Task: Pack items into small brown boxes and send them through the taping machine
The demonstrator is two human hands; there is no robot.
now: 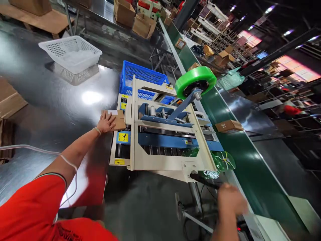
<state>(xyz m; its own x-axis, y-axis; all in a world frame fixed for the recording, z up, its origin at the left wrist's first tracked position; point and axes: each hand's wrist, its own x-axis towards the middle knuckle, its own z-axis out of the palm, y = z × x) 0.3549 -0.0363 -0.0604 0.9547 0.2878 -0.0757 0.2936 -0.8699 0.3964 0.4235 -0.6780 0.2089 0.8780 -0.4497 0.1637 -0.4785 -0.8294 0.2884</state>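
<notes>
A small cardboard box (119, 121) lies at the left entry of a cream and blue taping machine (163, 162). My left hand (106, 122) rests flat on the box's left part, fingers spread. A green tape roll (195, 82) sits on top of the machine. At the lower right, my right hand (232, 199) is blurred, with its fingers closed around or against a dark handle (204, 180); the exact hold is smeared by motion.
A shiny metal table (62, 110) bears a white basket (72, 55). Behind the machine stands a blue crate (144, 73). A green conveyor (255, 174) runs along the right, carrying a cardboard box (228, 126). A white cable (32, 149) crosses near my left arm.
</notes>
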